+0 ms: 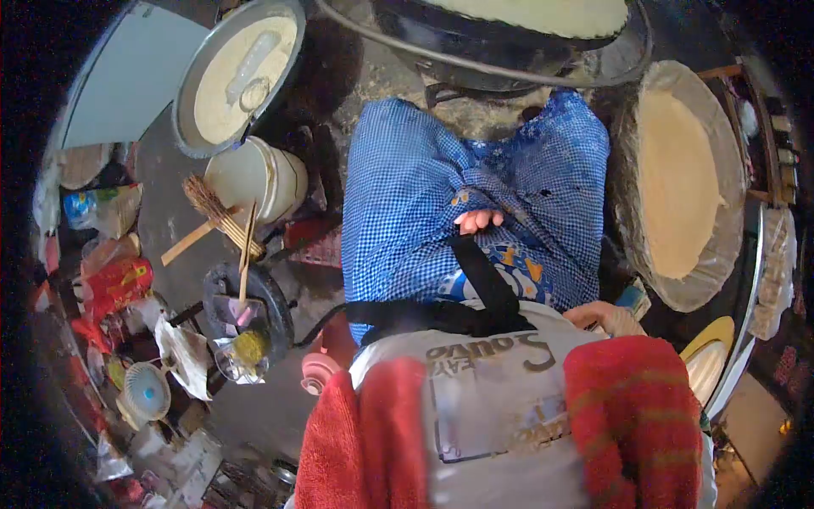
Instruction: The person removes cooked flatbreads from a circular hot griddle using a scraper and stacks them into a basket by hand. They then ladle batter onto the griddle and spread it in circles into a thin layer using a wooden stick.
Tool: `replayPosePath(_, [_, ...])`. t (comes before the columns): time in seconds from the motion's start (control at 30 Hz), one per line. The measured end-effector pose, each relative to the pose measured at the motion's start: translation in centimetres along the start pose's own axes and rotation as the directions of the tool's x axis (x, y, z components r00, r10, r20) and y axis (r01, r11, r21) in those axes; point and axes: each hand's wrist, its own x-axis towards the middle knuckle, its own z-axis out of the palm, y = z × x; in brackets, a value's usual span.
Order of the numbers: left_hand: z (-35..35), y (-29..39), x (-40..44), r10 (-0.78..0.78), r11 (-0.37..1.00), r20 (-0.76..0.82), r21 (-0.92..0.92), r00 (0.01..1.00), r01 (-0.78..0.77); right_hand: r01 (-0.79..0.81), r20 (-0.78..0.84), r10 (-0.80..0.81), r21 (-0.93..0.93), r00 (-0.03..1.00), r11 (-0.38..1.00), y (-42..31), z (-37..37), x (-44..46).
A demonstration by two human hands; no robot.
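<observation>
The left hand [479, 222] is low in the lap, its curled fingertips poking out of bunched blue-and-white checked cloth [398, 195]; I cannot tell whether they grip it. That cloth spreads over both knees, around and ahead of this hand, and a black strap [486, 276] runs back from just beside the fingers to the waist. The right hand [600, 316] lies at the right side of the waist, near the edge of the white printed shirt [500, 373]; whether it grasps anything I cannot tell. Beyond both hands sits a large dark round pan [492, 42]. Forward and right of the right hand is a plastic-lined oval tub [727, 161] of beige material. Well to the left hand's left are a white bucket [284, 180], a twig whisk broom [206, 199] and, farther forward, a grey basin [184, 127] with pale contents.
</observation>
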Motion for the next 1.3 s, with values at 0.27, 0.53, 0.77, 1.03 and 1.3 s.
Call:
replayPosePath(0.27, [0.1, 0.3, -3.4, -0.044, 0.996, -0.002, -0.073, 0.999, 0.043, 0.065, 0.029, -0.067, 0.079, 0.997, 0.995, 0.8, 0.0, -0.1])
replayPosePath(0.53, [0.5, 0.5, -6.9, -0.099, 0.978, -0.011, -0.186, 0.995, 0.095, 0.062, 0.009, -0.063, 0.068, 0.998, 0.996, 1.4, -0.6, -1.0])
replayPosePath(0.77, [1.9, 3.3, -8.6, -0.067, 0.961, 0.073, -0.263, 0.995, 0.084, -0.036, 0.091, 0.029, 0.079, 0.995, 0.996, 1.6, -4.3, -3.3])
replayPosePath(1.03, [6.1, 11.9, -10.5, 0.051, 0.959, 0.285, -0.282, 0.957, 0.033, -0.142, 0.180, 0.081, 0.362, 0.980, 0.921, 5.1, -6.0, -4.2])
replayPosePath(1.3, [15.7, 24.1, -5.5, 0.040, 0.998, 0.416, 0.020, 0.908, -0.053, 0.473, -0.315, -0.622, -0.435, 0.717, 0.766, 1.6, -2.2, 3.9])
